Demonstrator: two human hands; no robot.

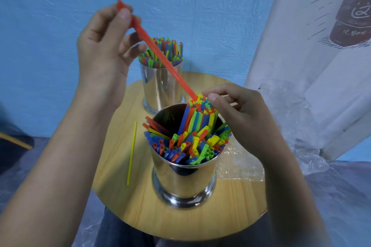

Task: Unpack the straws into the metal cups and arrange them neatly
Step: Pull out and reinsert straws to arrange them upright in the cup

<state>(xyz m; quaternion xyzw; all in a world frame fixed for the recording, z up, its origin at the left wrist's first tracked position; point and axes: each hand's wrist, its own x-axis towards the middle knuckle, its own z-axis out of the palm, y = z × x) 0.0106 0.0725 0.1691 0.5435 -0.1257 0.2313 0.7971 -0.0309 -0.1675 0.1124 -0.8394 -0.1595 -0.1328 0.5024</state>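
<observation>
Though nr-full, front cup [184, 182]: rear gap.

A round wooden table [124, 202] bears a near metal cup [183, 182] and a far metal cup [160, 86], standing apart. A yellow straw [131, 152] lies flat left of the near one, clear plastic wrap [239, 164] right of it.

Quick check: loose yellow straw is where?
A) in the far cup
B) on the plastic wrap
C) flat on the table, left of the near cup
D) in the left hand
C: the yellow straw lies flat on the wooden table left of the near metal cup; the left hand pinches a red straw.
</observation>
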